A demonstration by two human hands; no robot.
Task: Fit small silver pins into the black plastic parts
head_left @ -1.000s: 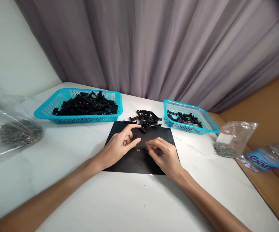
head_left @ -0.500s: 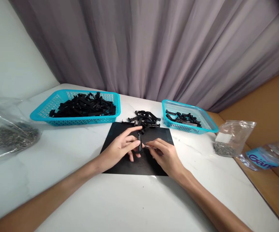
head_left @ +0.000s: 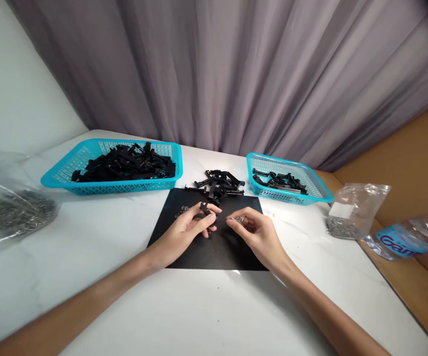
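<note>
Two hands (head_left: 223, 225) above black mat's (head_left: 206, 254) front edge, slightly apart

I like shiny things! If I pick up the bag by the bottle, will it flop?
The bag will probably flop, since its clear plastic looks thin and wrinkled. Its bottom may feel heavy, because metal bits are heaped there. They look small and loose, so they'd likely slide about if it tips.

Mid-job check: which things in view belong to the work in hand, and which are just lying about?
Probably in the work:
black part in the left hand
metal bits on the black mat
piled black parts
left basket, right basket
left bag, right bag

Apparently just there:
bottle
curtain
</note>
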